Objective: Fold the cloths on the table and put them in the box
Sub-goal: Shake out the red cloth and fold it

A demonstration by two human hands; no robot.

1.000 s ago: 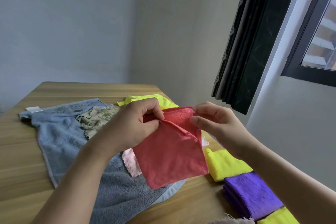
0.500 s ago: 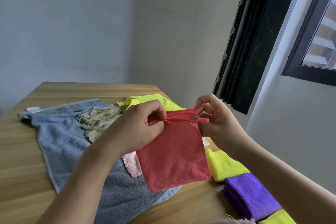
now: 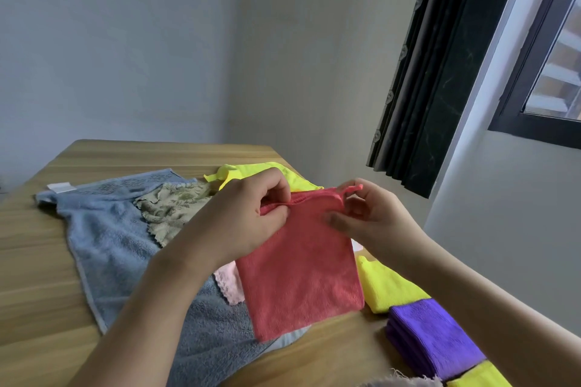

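Both hands, left hand (image 3: pixel 248 214) and right hand (image 3: pixel 374 217), pinched the top corners of a soft red microfibre cloth (image 3: pixel 301 267); it hung limp below them, light, likely best gripped at corners

Both bare forearms are extended forward from the bottom of the frame and angled inward, so the hands are brought near each other at centre, raised above the table level. The left hand (image 3: pixel 248 214) is seen back-up, wrist slightly bent, fingers curled tightly with thumb pressed against forefinger in a pinch on the upper left edge of the red cloth (image 3: pixel 301 267). The right hand (image 3: pixel 374 220) is turned with palm facing left, fingers curled; the upper right corner is pinched by the fingertips, and the thumb is laid flat against the front face. The hands are kept apart, not touching. No sleeves are seen.
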